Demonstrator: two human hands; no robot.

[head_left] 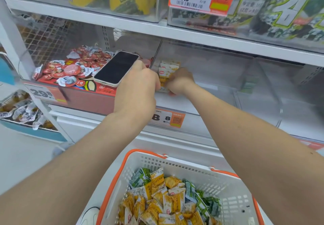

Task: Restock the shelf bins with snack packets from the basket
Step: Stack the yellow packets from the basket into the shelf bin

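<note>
A white basket with orange handles (233,198) sits low in front of me, holding several yellow and green snack packets (168,202). Both arms reach into a clear shelf bin (201,100). My left hand (136,88) grips a black phone (116,68) with its screen up. My right hand (180,81) is deeper in the bin, its fingers curled on yellow snack packets (165,72) that stand at the bin's left side. The two hands almost touch around those packets.
Left of the clear bin, a red box (78,86) holds several round red-lidded cups. Orange price tags (168,118) hang on the shelf edge. The upper shelf carries seaweed packs (289,14). A blue bin (19,112) of packets is at the far left.
</note>
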